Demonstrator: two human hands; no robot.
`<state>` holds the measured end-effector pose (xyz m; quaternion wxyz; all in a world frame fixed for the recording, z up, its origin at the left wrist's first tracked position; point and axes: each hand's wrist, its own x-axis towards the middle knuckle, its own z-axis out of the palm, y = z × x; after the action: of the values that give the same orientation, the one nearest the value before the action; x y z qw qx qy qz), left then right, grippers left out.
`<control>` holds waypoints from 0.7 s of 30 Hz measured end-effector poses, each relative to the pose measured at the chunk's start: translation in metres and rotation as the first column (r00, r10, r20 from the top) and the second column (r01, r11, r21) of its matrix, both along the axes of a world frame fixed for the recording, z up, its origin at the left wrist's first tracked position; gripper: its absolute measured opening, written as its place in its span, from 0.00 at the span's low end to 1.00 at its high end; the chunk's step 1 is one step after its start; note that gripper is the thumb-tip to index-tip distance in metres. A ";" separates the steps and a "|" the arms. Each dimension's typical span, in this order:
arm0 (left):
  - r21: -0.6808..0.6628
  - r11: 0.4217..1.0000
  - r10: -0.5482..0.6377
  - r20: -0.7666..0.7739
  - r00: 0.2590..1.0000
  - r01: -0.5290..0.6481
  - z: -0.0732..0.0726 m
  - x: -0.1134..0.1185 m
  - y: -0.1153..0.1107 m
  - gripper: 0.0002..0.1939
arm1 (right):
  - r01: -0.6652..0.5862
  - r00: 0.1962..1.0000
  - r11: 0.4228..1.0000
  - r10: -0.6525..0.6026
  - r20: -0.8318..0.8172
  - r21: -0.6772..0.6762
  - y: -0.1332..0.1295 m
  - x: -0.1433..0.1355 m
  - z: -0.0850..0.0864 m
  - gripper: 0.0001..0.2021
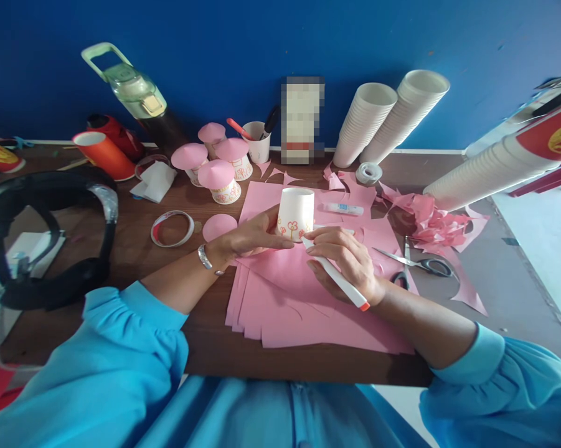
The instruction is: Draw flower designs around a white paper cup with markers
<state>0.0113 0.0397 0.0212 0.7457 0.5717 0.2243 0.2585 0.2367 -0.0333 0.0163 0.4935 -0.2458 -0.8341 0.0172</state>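
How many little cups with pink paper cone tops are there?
4: back cup, left cup, right cup and front cup, clustered left of the pen cup. Others could be hidden behind them.

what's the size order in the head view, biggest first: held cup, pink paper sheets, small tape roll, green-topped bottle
By area as seen:
1. pink paper sheets
2. green-topped bottle
3. held cup
4. small tape roll

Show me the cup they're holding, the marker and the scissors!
Cup (297, 209): head view, its plain white side.
Marker (339, 280): head view, middle of its white barrel.
Scissors (406, 260): head view, where the blades cross.
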 end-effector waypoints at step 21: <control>-0.017 0.999 0.034 -0.066 0.997 -0.035 -0.005 0.000 0.003 0.49 | 0.047 0.996 0.999 -0.048 0.072 0.020 -0.004 0.000 0.001 0.12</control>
<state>0.0115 0.0426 0.0158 0.7384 0.5693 0.2610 0.2502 0.2364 -0.0369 0.0173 0.4655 -0.2616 -0.8454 -0.0110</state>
